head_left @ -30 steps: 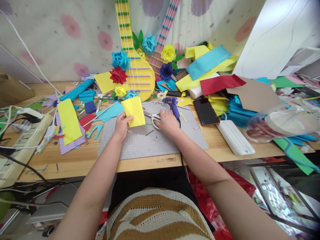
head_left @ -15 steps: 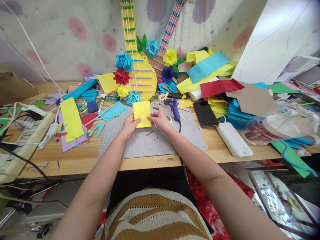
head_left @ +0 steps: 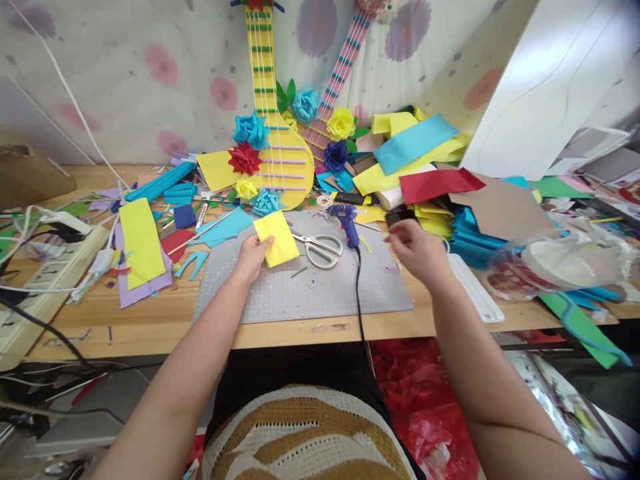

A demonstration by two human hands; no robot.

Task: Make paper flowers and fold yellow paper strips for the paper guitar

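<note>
My left hand (head_left: 255,257) pinches a folded piece of yellow crepe paper (head_left: 277,241) by its left side, thumb on top, above the grey cutting mat (head_left: 235,293). Pale-handled scissors (head_left: 323,250) lie on the mat just right of the paper. My right hand (head_left: 417,250) is over the phone at the mat's right edge, its fingers curled together. Whether anything is between those fingers is hidden. Only a dark strip of the phone (head_left: 399,217) shows behind the hand. A blue glue gun (head_left: 349,223) lies between my hands, its black cord running toward me.
A yellow paper guitar (head_left: 295,173) with paper flowers leans at the back beside a pink one (head_left: 340,73). Coloured paper (head_left: 420,143) is heaped at right. A white power strip (head_left: 475,287) lies near my right wrist. Another socket strip (head_left: 55,287) with cables stands at left.
My right hand has let go of the yellow paper and moved right, over the phone. The left hand keeps the paper, now tilted. The scissors, mostly covered before, show fully.
</note>
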